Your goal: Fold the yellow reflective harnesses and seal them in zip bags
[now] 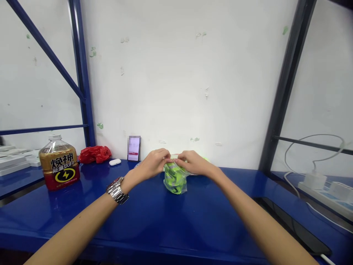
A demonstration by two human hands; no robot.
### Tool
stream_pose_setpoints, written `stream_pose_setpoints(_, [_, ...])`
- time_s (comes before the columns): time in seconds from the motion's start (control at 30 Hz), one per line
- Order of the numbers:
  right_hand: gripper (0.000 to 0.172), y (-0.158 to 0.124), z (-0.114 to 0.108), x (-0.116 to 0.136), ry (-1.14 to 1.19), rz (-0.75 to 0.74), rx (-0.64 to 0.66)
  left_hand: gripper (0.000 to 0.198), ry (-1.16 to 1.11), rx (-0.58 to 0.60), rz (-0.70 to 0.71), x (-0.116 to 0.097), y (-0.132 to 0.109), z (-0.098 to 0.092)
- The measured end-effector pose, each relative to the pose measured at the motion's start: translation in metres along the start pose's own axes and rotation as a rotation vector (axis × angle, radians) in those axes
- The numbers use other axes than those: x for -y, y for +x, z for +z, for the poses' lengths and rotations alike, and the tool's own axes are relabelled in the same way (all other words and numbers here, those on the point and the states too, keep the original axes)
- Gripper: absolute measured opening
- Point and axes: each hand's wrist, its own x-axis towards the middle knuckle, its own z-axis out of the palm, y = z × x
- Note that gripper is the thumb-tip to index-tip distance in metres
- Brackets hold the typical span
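Observation:
A clear plastic bag [175, 180] with folded bright green cloth inside hangs just above the blue table, between my two hands. My left hand [155, 163], with a metal watch on its wrist, pinches the bag's top edge from the left. From the right, my right hand [193, 162] pinches the same edge, its fingertips close to the left ones. Behind the hands, more plastic and bits of yellow-green and red show, mostly hidden by the hands and the bag.
On the left of the blue table [176, 228] stand a big drink bottle [60, 163], a red plastic bag [95, 154], a white earbud case [115, 162] and a propped phone [134, 148]. A black tablet-like device [292, 224] and a power strip [328, 193] with cables lie at right.

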Motion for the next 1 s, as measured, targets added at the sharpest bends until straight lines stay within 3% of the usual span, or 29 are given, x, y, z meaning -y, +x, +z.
stream_pose_setpoints(0.1, [0.045,-0.020,-0.021,0.002,0.101,-0.105,-0.019,0.008,0.001,0.052,-0.004,0.003,-0.001,-0.013])
stream_pose_setpoints(0.23, [0.039,-0.042,-0.033,0.008,0.079,-0.084,0.054,0.012,0.008,0.105,0.003,0.001,0.000,-0.020])
stream_pose_setpoints(0.47, [0.030,-0.056,-0.035,0.002,0.081,-0.143,0.069,0.015,0.005,0.109,-0.024,0.000,0.002,-0.021])
stream_pose_setpoints(0.67, [0.030,-0.060,-0.032,-0.008,-0.068,-0.041,0.058,0.020,-0.026,0.126,-0.042,0.003,0.000,-0.024])
stream_pose_setpoints(0.87, [0.027,-0.053,-0.023,-0.013,-0.018,-0.073,0.015,0.025,-0.036,0.110,-0.036,0.000,0.003,-0.022])
stream_pose_setpoints(1.0, [0.027,-0.050,-0.025,-0.020,0.031,-0.072,-0.099,0.026,-0.058,0.136,-0.045,0.004,0.002,-0.023])
